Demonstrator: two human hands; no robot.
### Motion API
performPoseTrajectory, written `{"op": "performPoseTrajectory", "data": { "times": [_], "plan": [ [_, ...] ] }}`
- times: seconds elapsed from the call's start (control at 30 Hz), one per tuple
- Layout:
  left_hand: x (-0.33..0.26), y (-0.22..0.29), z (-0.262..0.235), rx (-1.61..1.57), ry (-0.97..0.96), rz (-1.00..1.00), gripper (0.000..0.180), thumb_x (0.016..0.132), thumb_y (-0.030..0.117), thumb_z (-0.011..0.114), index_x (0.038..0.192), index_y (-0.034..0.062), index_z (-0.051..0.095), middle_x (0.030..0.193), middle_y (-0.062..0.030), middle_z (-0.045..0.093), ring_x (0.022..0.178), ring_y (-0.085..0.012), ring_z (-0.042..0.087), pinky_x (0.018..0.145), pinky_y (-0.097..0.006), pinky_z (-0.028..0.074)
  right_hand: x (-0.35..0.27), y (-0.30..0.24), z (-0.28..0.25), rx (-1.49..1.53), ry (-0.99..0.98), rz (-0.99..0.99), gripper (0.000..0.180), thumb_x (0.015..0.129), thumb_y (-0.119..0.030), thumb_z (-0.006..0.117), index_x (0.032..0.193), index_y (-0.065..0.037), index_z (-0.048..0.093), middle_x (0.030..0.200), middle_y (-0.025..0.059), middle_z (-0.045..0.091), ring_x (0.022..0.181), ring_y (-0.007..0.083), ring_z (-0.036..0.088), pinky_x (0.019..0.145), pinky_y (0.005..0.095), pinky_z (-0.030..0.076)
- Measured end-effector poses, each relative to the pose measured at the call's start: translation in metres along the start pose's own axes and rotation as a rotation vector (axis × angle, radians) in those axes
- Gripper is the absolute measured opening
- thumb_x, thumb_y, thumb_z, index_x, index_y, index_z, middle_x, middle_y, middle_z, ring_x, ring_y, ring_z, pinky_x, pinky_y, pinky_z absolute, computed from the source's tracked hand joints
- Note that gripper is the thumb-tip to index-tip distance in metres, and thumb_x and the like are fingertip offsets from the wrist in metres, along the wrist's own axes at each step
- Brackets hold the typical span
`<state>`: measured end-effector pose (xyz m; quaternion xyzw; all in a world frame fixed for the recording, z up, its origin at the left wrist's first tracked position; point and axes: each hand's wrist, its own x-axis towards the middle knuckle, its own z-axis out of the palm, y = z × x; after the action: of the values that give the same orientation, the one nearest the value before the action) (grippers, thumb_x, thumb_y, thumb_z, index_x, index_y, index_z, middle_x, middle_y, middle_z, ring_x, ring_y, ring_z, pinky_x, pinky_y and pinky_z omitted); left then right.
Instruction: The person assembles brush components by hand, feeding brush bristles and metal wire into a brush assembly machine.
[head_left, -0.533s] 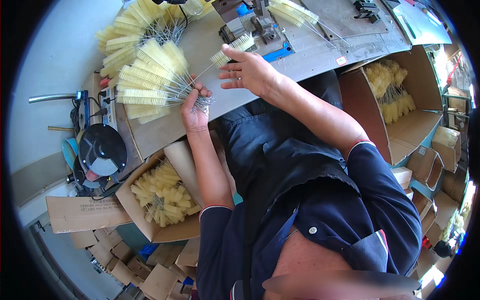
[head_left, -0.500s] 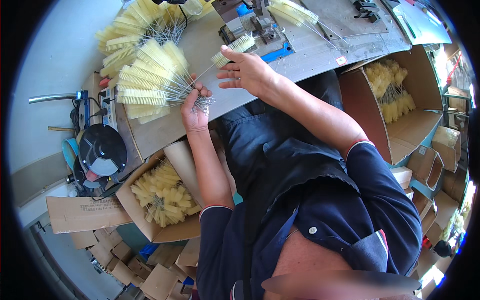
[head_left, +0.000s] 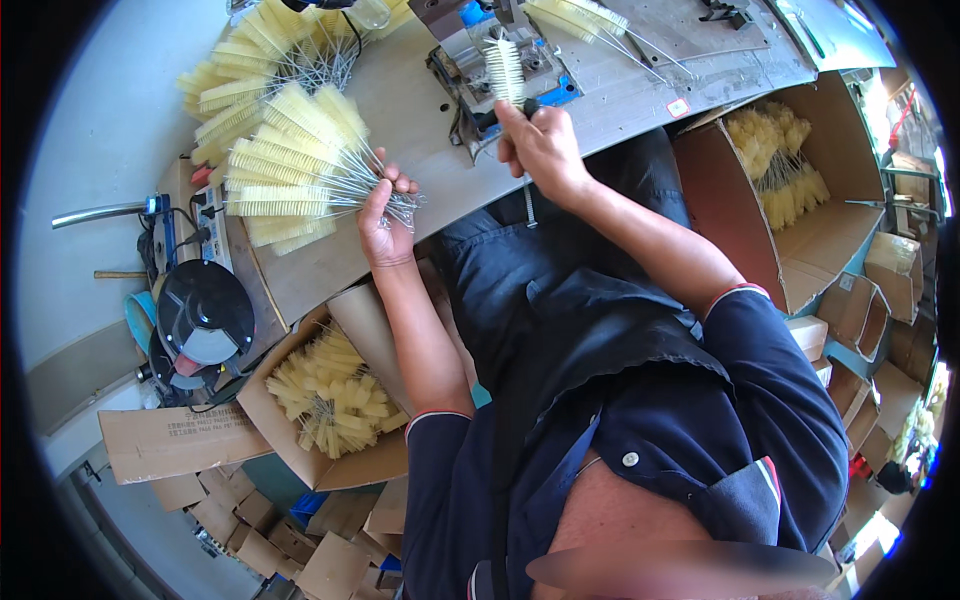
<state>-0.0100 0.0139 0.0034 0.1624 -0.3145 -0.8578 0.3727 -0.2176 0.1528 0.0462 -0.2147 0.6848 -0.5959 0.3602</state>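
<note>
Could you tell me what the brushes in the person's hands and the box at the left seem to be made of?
The fanned brushes in the left hand look like pale yellow, matt plastic bristles on thin, shiny twisted wire stems. The single brush in the right hand looks the same, but whiter. The box looks like plain brown cardboard, with folded flaps.

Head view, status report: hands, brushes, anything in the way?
Left hand gripping fanned bundle of yellow brushes by the wire stems. Right hand holding single white brush upright at the metal fixture. Nothing between brush and fixture.
</note>
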Motion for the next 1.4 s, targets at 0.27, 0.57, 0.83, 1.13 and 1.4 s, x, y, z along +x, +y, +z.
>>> {"op": "performPoseTrajectory", "data": {
  "times": [0.27,0.57,0.83,1.13,1.4],
  "plan": [
    [0.001,0.000,-0.005,-0.030,-0.043,0.003,0.050,0.089,0.004,0.064,0.136,-0.0013,0.048,0.102,-0.0069,0.056,0.087,-0.0170,0.055,0.084,-0.035,0.047,0.004,0.007,-0.052,-0.294,0.068,-0.005,0.071,0.098,-0.054,0.051,0.052,0.000,0.062,0.044,0.0121,0.054,0.045,0.0264,0.062,0.054,0.0386,0.052],
    [0.007,-0.002,-0.003,-0.057,-0.059,-0.005,0.051,0.089,0.002,0.063,0.137,-0.0024,0.046,0.103,-0.0078,0.055,0.089,-0.0169,0.054,0.085,-0.034,0.047,0.028,-0.010,-0.065,-1.063,0.248,-0.535,0.051,0.095,-0.036,0.057,0.058,-0.002,0.061,0.061,0.0202,0.061,0.061,0.0422,0.063,0.058,0.0513,0.051],
    [0.000,-0.003,-0.014,-0.052,-0.009,-0.006,0.058,0.085,0.004,0.067,0.139,0.0001,0.046,0.102,-0.0073,0.058,0.086,-0.0172,0.057,0.083,-0.035,0.048,0.021,-0.027,-0.062,-1.364,0.049,-0.511,0.012,0.080,-0.009,0.057,0.077,-0.005,0.067,0.075,0.0201,0.069,0.072,0.0371,0.071,0.063,0.0479,0.055],
    [0.000,0.002,0.002,-0.090,0.001,-0.008,0.055,0.084,0.002,0.068,0.136,0.0012,0.049,0.100,-0.0064,0.059,0.084,-0.0175,0.057,0.082,-0.035,0.048,0.020,-0.054,-0.049,-1.446,0.050,-0.409,0.014,0.080,-0.009,0.057,0.081,-0.003,0.070,0.080,0.0174,0.071,0.076,0.0353,0.072,0.066,0.0463,0.057],
    [0.000,0.001,-0.005,-0.092,-0.028,0.007,0.053,0.086,0.002,0.067,0.135,0.0007,0.049,0.102,-0.0074,0.061,0.086,-0.0185,0.059,0.083,-0.036,0.049,0.015,-0.062,-0.055,-1.345,0.011,-0.317,0.018,0.081,-0.013,0.055,0.080,-0.002,0.069,0.083,0.0208,0.070,0.081,0.0397,0.070,0.072,0.0487,0.055]
  ]
}}
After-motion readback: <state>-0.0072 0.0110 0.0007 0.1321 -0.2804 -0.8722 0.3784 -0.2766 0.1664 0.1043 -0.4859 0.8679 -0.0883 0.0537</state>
